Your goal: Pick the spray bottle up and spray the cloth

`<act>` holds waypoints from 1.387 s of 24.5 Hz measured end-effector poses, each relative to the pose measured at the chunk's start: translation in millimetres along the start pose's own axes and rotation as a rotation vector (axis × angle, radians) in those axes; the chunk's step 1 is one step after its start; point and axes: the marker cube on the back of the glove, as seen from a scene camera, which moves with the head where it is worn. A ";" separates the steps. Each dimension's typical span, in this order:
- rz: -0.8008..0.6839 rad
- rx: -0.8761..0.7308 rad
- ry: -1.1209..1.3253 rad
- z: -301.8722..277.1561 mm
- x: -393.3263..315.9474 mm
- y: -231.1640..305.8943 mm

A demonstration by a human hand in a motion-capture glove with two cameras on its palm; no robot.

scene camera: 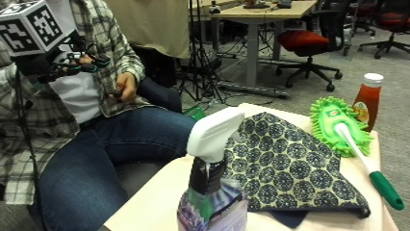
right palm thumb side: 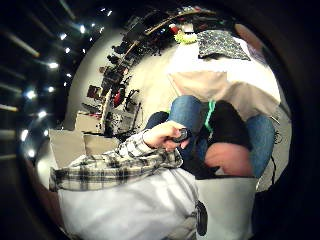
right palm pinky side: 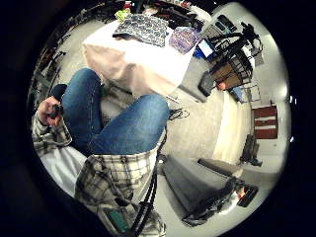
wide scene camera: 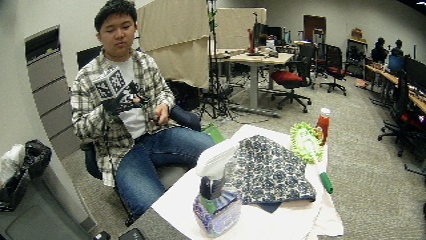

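On the white-covered table (scene camera: 160, 192): one white-headed spray bottle of purple liquid (scene camera: 211, 192), one dark blue patterned cloth (scene camera: 288, 166), one green fluffy duster with white handle (scene camera: 346, 127), one red sauce bottle (scene camera: 368, 98).

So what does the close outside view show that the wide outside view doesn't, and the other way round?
Only the close outside view shows the green duster's handle clearly. Only the wide outside view shows the whole seated person, a black bin bag and the far desks. Both share the spray bottle, the patterned cloth, the sauce bottle, and the gloved right hand raised near the chest, away from the table.
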 end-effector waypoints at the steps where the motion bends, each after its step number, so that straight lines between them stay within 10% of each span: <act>1: 0.000 -0.001 -0.001 0.0 0.0 0.0; 34: 0.114 0.073 -0.139 13.9 78.1 -64.2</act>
